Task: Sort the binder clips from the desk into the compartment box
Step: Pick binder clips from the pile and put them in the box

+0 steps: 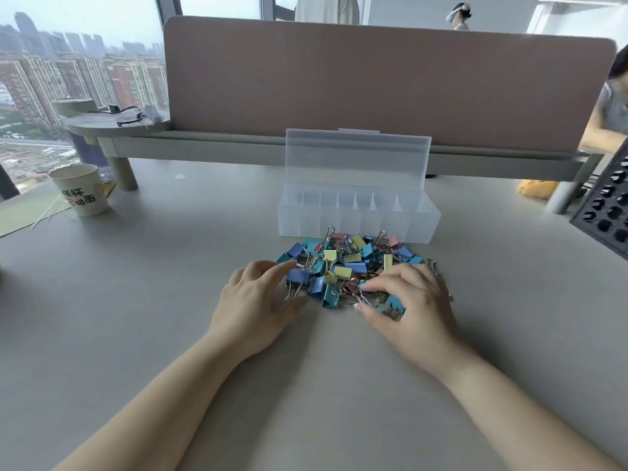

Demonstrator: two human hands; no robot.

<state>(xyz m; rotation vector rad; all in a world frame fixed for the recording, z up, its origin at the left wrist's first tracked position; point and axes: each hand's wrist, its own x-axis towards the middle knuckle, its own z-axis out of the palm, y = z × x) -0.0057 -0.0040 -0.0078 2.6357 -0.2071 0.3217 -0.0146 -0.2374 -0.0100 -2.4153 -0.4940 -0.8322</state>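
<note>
Right hand [409, 300]: fingers curled down on the near right of the clips [353, 263]. Thumb and forefinger were drawn narrow by the wire handles of a teal clip [396, 303]; whether they truly pinched it could not be told.
Left hand [256, 300]: loose and wide. The forefinger lay on a dark blue clip [298, 276] at the heap's near left, with the thumb apart below it, gripping nothing.
Heap: blue, teal, yellow and pink clips mixed on the desk [136, 300], between and just beyond both hands.
Box [356, 220]: straight ahead, past the heap, with its front wall just beside the far clips. Its long axis ran left to right, compartments in a row, lid [356, 158] upright behind.
Nearer hand: about even; each seemed better placed for its own end of the row.
Aside: mug [81, 192] well off to the left.
</note>
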